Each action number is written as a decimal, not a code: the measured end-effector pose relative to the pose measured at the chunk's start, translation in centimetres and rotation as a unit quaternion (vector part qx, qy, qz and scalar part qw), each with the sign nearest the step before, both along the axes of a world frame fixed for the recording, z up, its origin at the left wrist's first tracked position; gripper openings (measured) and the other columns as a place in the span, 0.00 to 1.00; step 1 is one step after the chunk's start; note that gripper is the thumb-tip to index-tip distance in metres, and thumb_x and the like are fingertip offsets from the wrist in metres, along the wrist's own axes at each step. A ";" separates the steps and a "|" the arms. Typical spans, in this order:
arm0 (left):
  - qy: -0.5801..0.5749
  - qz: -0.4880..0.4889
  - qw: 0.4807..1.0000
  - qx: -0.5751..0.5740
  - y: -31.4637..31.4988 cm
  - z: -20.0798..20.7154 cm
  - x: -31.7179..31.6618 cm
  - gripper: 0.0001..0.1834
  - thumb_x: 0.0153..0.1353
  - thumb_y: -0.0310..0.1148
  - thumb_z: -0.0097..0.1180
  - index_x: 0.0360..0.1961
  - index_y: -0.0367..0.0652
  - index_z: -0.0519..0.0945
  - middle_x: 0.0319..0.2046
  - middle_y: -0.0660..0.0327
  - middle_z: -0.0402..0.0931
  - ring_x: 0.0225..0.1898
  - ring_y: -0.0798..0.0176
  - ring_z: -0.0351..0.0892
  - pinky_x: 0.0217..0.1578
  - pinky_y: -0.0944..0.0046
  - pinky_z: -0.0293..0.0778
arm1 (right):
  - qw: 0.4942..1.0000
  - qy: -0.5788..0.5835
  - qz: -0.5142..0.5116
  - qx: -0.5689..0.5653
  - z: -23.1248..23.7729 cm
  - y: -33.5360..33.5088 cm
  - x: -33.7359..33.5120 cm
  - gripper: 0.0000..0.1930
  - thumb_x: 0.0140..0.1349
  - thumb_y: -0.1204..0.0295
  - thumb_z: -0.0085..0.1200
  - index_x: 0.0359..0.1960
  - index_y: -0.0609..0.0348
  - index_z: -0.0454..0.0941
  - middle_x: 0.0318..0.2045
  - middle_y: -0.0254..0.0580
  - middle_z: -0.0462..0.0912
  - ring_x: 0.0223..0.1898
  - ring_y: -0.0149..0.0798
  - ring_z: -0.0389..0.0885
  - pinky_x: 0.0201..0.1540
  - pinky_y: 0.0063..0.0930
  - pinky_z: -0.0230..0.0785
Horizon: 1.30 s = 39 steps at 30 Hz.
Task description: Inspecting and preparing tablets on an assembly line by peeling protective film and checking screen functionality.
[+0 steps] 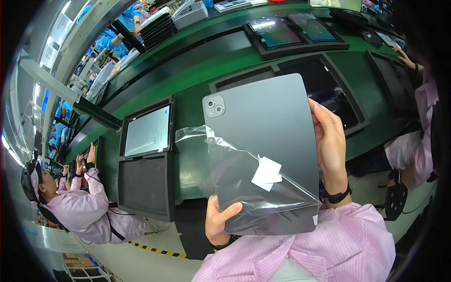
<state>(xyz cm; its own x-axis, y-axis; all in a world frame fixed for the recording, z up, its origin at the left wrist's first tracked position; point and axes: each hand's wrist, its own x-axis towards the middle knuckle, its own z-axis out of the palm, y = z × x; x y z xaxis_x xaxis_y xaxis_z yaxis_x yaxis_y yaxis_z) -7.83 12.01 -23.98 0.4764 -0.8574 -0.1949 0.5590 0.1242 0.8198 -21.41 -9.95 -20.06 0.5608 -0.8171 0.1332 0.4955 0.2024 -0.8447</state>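
A grey tablet (263, 117) is held upright before me, its back and corner camera bump facing me. Clear plastic film (235, 183) lies over its lower part. The film's upper edge runs slantwise and wrinkled, and one loose flap sticks out past the tablet's left edge. White paper tags (267, 173) sit on the film. My left hand (220, 220) grips the lower left edge, thumb on the film. Along the right edge, my right hand (329, 141) holds the tablet, its fingertips partly hidden behind it. The tablet's screen side is out of sight.
The green bench (192, 101) carries a black foam tray (144, 183) with a lit tablet (148, 131) at left. Behind my tablet lies another tray (359, 110) holding a dark-screened tablet (324, 84). Farther back, a tray holds two tablets. People in pink work on both sides.
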 end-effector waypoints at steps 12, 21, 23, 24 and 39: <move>0.024 -0.009 1.000 -0.018 0.6 0.1 0.0 0.21 0.48 0.18 0.50 0.46 0.25 0.70 0.38 0.42 0.78 0.36 0.51 0.82 0.38 0.54 0.80 | 0.998 0.033 -0.023 -0.053 1.9 1.8 -0.2 0.24 0.62 0.75 0.45 0.59 0.72 0.63 0.42 0.44 0.80 0.33 0.24 0.78 0.33 0.14 0.68; -0.089 0.013 0.996 -0.007 2.6 -0.5 0.5 0.09 0.52 0.20 0.57 0.36 0.30 0.79 0.33 0.57 0.80 0.32 0.67 0.78 0.35 0.69 0.71 | 0.978 0.196 0.013 -0.063 0.9 -1.9 1.5 0.21 0.68 0.57 0.46 0.24 0.61 0.76 0.22 0.35 0.80 0.21 0.22 0.77 0.26 0.13 0.67; -0.059 0.081 0.995 -0.019 4.2 -0.6 0.5 0.10 0.52 0.20 0.56 0.36 0.30 0.79 0.33 0.56 0.80 0.32 0.66 0.79 0.36 0.68 0.72 | 0.964 0.194 0.098 -0.155 1.7 -3.6 2.2 0.26 0.70 0.57 0.39 0.23 0.65 0.80 0.19 0.40 0.81 0.17 0.28 0.76 0.22 0.18 0.67; -0.045 0.130 0.990 -0.025 5.1 -0.7 0.3 0.10 0.51 0.20 0.56 0.37 0.29 0.79 0.33 0.56 0.80 0.32 0.65 0.79 0.36 0.68 0.72 | 0.946 0.221 0.067 -0.229 2.2 -4.0 2.7 0.27 0.70 0.58 0.38 0.24 0.67 0.81 0.19 0.41 0.81 0.18 0.29 0.77 0.23 0.20 0.69; -0.088 0.443 0.891 -0.049 10.6 -2.1 0.8 0.20 0.54 0.21 0.55 0.50 0.30 0.72 0.39 0.55 0.77 0.39 0.61 0.78 0.43 0.65 0.72 | 0.634 0.278 0.431 -0.579 -4.0 -3.4 20.9 0.20 0.64 0.59 0.49 0.46 0.64 0.79 0.47 0.50 0.81 0.47 0.48 0.79 0.50 0.33 0.69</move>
